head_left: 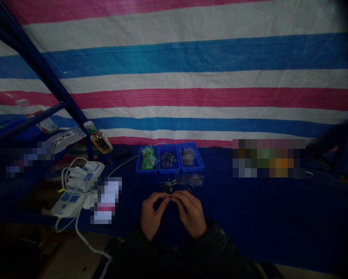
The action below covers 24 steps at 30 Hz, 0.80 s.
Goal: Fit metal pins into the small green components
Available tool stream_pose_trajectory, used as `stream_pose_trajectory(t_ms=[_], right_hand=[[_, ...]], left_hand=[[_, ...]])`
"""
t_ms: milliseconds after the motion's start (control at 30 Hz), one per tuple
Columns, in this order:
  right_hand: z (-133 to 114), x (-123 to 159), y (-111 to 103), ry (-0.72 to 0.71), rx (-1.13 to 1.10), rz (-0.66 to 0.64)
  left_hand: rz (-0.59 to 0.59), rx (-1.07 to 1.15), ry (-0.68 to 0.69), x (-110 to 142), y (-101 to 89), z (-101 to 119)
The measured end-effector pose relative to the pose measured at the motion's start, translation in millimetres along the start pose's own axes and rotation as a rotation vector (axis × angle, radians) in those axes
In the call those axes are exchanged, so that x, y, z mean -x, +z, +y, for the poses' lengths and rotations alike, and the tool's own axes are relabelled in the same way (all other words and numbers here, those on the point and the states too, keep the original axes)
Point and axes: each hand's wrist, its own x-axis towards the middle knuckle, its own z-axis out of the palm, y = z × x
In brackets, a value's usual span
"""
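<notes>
My left hand (152, 214) and my right hand (190, 212) meet over the dark blue table cover, fingertips pinched together on a tiny dark part (170, 197) that is too small to name. Just beyond the fingers lies a loose pile of thin metal pins (168, 186). Small clear bags (191, 179) rest to the right of that pile. Further back stand three blue trays: the left one (146, 158) holds green pieces, the middle one (169, 159) metal pins, the right one (190, 157) small bagged parts.
White power strips (75, 186) with cables lie at the left, a white cable (88, 242) trailing toward me. A tipped bottle of yellow liquid (99, 139) leans by a blue metal frame post (45, 69). A striped tarp (191, 77) hangs behind.
</notes>
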Motion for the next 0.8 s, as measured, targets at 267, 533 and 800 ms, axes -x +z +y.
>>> stream_pose_trajectory(t_ms=[267,533,800], right_hand=[[-1.8,-2.2,-0.2,0.072,-0.054,-0.077],[0.6,-1.4,-0.7,0.114,0.024,-0.082],[2.1,-0.3,0.7,0.077,-0.013,-0.091]], left_hand=[[0.031,0.011,-0.014,1.2,0.1,-1.1],[0.04,0.018,-0.016,0.9,0.5,-2.6],[0.057,0.025,-0.019,0.7,0.3,-2.4]])
